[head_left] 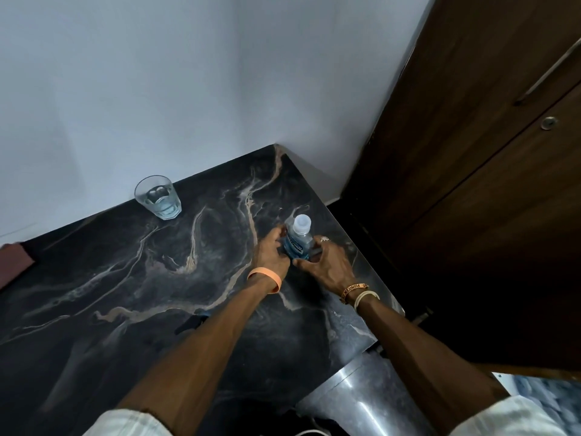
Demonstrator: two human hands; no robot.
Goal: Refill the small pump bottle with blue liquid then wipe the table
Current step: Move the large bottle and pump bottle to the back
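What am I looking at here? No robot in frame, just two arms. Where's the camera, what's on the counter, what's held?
There is no machine: a person works with bare hands. The single picture comes from a wide-angle camera worn on the head, looking forward and down, so both arms enter from the bottom edge. The left hand, above an orange wristband, and the right hand both curl round the lower part of a bottle of blue liquid with a clear cap, which stands on the dark marbled table. That is the only grip. A glass holding some clear liquid stands apart, back by the wall.
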